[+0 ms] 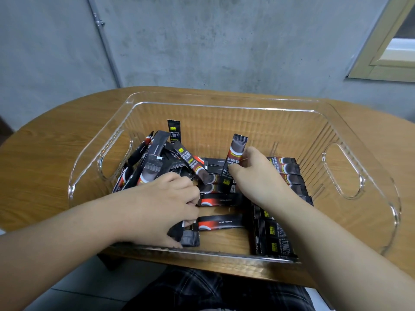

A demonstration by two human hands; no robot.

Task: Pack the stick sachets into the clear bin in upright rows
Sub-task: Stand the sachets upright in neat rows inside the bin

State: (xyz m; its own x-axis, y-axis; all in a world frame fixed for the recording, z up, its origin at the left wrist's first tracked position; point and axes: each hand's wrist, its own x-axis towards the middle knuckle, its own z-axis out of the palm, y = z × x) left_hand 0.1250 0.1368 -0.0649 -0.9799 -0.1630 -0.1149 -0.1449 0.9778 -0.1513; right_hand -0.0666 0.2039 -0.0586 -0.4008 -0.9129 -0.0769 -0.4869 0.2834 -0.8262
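Clear plastic bin with cut-out handles is sitting on the rounded wooden counter right in front of me, and all the black stick sachets are already inside it, just not tidy yet. Left end is a loose jumbled heap of black sachets leaning every which way, and along the right wall there's a flat stack of black sachets lying on their sides, long axes running left to right. A few more lie flat near the front wall.

So I'd say I'm mid-sort, nowhere near proper upright rows. My right hand is pinching one black and red coffee stick sachet between thumb and fingers around its middle. It's nearly upright, long axis running up and down with a slight tilt, the crimped end with the dark cup picture pointing up and the yellow logo end down among the flat ones.

My left hand is curled down into the heap, fingers gripping some sachets near the front left, though I can't tell how many.

Next move, I reckon: stand this stick against something that'll prop it, a wall or a neighbour, otherwise it'll just flop over like the rest
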